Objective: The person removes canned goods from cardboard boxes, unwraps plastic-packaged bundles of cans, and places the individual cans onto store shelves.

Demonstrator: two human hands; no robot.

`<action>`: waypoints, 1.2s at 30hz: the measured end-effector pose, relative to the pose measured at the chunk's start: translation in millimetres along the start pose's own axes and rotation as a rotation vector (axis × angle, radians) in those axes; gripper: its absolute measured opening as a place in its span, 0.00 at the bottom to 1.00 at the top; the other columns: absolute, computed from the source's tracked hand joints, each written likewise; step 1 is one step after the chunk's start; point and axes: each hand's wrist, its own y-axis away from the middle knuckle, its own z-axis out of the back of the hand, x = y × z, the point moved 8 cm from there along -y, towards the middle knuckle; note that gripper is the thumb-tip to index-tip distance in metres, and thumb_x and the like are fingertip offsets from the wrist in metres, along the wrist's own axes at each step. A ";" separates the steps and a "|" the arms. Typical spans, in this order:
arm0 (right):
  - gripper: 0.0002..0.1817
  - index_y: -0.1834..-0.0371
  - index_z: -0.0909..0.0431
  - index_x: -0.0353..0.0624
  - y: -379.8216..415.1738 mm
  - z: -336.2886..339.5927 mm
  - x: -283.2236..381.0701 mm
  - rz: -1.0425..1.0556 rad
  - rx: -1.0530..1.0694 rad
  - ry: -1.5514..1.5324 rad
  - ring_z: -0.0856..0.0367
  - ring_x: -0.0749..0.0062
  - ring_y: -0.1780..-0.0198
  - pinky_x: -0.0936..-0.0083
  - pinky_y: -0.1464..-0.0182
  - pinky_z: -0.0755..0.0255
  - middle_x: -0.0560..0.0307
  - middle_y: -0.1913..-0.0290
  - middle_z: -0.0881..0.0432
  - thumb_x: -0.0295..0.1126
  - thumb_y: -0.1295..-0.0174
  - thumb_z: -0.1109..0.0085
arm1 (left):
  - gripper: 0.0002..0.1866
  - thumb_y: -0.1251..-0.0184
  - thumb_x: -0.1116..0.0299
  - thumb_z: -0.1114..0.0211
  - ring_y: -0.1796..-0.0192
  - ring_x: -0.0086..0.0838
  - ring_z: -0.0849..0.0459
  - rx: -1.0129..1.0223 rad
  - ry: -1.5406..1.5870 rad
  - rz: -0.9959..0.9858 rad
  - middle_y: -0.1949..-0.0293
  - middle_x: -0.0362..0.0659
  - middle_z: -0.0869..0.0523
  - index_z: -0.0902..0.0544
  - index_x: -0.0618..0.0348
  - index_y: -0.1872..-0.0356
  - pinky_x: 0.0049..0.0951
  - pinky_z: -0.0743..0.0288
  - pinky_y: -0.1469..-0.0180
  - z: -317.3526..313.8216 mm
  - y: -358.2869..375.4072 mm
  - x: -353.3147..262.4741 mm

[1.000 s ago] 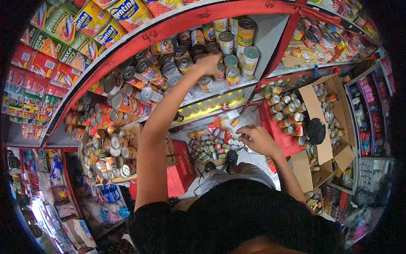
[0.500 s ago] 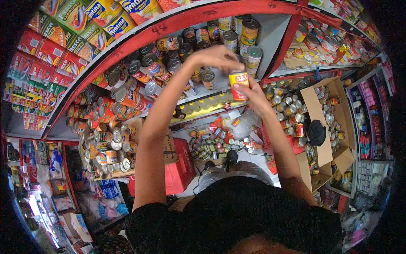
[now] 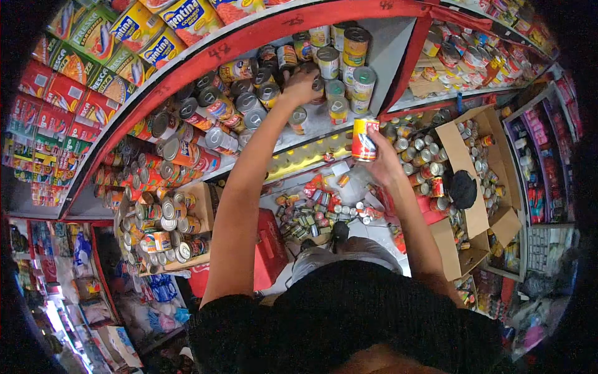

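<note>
My right hand (image 3: 381, 163) holds a red and yellow can (image 3: 364, 140) upright in front of the shelf's lower edge. Up on the shelf (image 3: 389, 53), my left hand (image 3: 301, 87) reaches in among the standing cans, its fingers bent over a dark-topped can (image 3: 316, 89). Its fingertips are partly hidden. A small can (image 3: 299, 119) stands just below that hand. To the right are stacked cans with green tops (image 3: 364, 78) and a yellow can (image 3: 356, 45).
An open carton (image 3: 464, 181) full of cans stands at the right, with a black round object (image 3: 463, 189) on its flap. Another carton (image 3: 202, 209) of cans is at the left, beside a red box (image 3: 269, 243). Loose packs (image 3: 314, 212) lie on the floor below.
My left hand has moved left and deeper into the shelf, away from the held can. My right hand has lowered the red and yellow can slightly and shifted it right.
</note>
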 end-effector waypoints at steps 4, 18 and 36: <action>0.22 0.48 0.28 0.42 3.0 5.6 -2.7 0.010 -0.058 0.024 0.19 0.67 0.56 0.64 0.54 0.25 0.55 0.54 0.19 0.45 0.37 0.46 | 0.38 0.62 0.47 0.32 0.40 0.46 0.28 -0.223 0.081 -0.047 0.47 0.53 0.22 0.25 0.53 0.44 0.57 0.41 0.38 -1.6 -3.3 8.5; 0.37 0.40 0.35 0.37 5.3 -7.4 18.2 0.127 0.285 -0.034 0.26 0.65 0.43 0.63 0.38 0.33 0.52 0.44 0.26 0.37 0.55 0.33 | 0.36 0.61 0.33 0.35 0.74 0.35 0.17 0.224 0.131 -0.278 0.78 0.50 0.17 0.14 0.63 0.74 0.34 0.26 0.69 64.2 50.8 -101.6; 0.32 0.41 0.34 0.34 41.5 64.4 -21.6 0.141 0.208 -0.394 0.21 0.57 0.49 0.59 0.43 0.28 0.46 0.49 0.22 0.44 0.43 0.41 | 0.36 0.64 0.61 0.23 0.45 0.56 0.27 0.054 0.119 -0.076 0.44 0.60 0.35 0.23 0.52 0.46 0.40 0.28 0.44 -39.1 18.8 -62.6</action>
